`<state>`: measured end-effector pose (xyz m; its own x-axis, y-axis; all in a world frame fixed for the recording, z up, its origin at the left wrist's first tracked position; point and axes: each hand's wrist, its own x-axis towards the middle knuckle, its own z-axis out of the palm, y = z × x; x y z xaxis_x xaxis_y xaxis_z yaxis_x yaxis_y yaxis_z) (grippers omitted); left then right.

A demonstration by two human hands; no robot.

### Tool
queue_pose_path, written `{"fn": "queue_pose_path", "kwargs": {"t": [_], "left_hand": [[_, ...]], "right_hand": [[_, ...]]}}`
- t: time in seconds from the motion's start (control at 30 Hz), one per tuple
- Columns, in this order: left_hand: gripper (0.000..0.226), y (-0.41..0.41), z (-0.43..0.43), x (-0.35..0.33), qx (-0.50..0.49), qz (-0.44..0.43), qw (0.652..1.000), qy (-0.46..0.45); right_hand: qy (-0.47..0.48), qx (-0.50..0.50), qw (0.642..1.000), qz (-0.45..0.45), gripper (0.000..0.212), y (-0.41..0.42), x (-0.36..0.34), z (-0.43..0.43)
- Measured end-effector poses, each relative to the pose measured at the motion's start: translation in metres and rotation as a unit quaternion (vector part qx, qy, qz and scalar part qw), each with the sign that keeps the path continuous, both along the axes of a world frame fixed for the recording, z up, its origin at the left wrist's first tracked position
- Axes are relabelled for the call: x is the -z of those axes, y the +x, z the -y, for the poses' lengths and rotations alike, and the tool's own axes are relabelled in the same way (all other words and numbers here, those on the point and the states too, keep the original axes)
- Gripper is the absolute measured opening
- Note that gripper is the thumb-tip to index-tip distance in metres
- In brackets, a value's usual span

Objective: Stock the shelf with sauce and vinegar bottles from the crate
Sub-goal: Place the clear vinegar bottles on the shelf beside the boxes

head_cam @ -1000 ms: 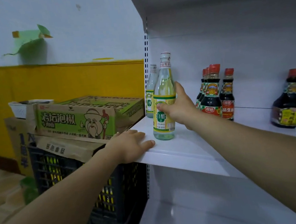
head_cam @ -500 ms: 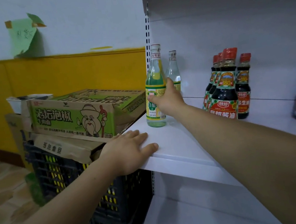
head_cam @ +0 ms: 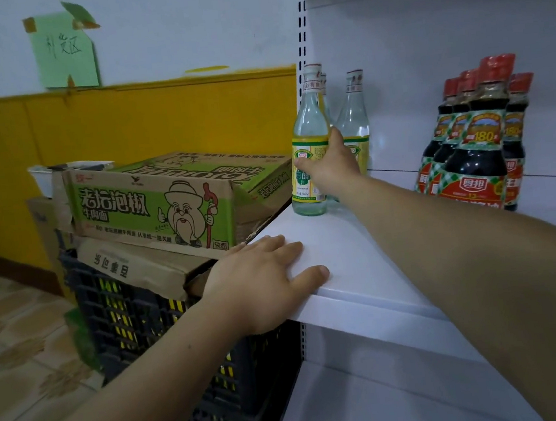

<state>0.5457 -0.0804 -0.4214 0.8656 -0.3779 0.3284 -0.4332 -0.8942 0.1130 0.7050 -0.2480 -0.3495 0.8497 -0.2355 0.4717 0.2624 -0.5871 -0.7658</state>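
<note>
A: Entry one, the front vinegar bottle [head_cam: 307, 125]. Location?

B: Upright on the shelf [head_cam: 360, 253], at its far left end, just beside the slotted upright [head_cam: 301, 36]. Clear glass, pale cap, yellow-and-green label, base on the white board.

A: And the right hand [head_cam: 332, 167]?

B: Wrapped round that bottle at label height, coming from the bottle's right side. The thumb lay across the front of the label and the other fingers went behind the glass. The arm was stretched across the shelf to reach it.

A: Entry two, the second vinegar bottle [head_cam: 354, 116].

B: It stood just behind and to the right of the held one, its lower part covered by the right hand. A further cap showed behind the front neck, possibly a third bottle; the view there was too crowded to be sure.

A: Soy sauce bottles [head_cam: 476, 155]?

B: A close cluster, dark with red caps, upright farther right on the same shelf, well apart from the right hand.

A: Left hand [head_cam: 260, 280]?

B: Flat, palm down on the shelf's front left corner, fingers straight and spread, gripping nothing.

A: Black crate [head_cam: 138, 328]?

B: It stood against the shelf's left side, below the left hand. A green carton [head_cam: 152, 203] lay above it on brown cardboard [head_cam: 132, 270].
</note>
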Motion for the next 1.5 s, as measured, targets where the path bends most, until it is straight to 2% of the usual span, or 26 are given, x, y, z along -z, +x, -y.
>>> {"fn": "queue_pose_path", "kwargs": {"t": [0.57, 0.77, 0.87, 1.03, 1.1, 1.27, 1.43, 1.5], "left_hand": [[0.074, -0.002, 0.001, 0.002, 0.005, 0.026, 1.000, -0.014], [0.083, -0.001, 0.001, 0.003, 0.004, 0.042, 0.999, -0.028], [0.074, 0.001, 0.001, 0.003, 0.006, 0.034, 0.999, -0.025], [0.071, 0.003, 0.000, 0.004, -0.004, 0.021, 1.000, -0.018], [0.070, 0.005, 0.000, 0.004, -0.006, 0.019, 1.000, -0.016], [0.069, 0.004, -0.001, 0.002, -0.004, 0.015, 1.000, -0.001], [0.068, -0.001, -0.001, -0.011, 0.002, -0.029, 1.000, -0.005], [0.069, -0.014, -0.003, -0.016, 0.008, -0.037, 0.999, -0.003]], "right_hand": [[-0.014, 0.037, 0.999, -0.006, 0.084, 0.018, 0.002, -0.004], [-0.008, 0.036, 0.999, 0.014, 0.081, 0.023, 0.008, -0.004], [-0.003, 0.038, 0.999, 0.014, 0.083, 0.023, 0.008, -0.005], [-0.003, 0.042, 0.998, -0.039, 0.091, 0.013, 0.007, -0.003], [-0.023, 0.042, 0.997, -0.058, 0.087, 0.005, 0.003, 0.001], [-0.108, 0.023, 0.993, -0.040, 0.060, -0.045, -0.006, 0.013], [-0.188, -0.001, 0.979, -0.076, 0.072, -0.111, 0.010, 0.019], [-0.204, -0.006, 0.975, -0.084, 0.069, -0.140, 0.016, 0.020]]}}
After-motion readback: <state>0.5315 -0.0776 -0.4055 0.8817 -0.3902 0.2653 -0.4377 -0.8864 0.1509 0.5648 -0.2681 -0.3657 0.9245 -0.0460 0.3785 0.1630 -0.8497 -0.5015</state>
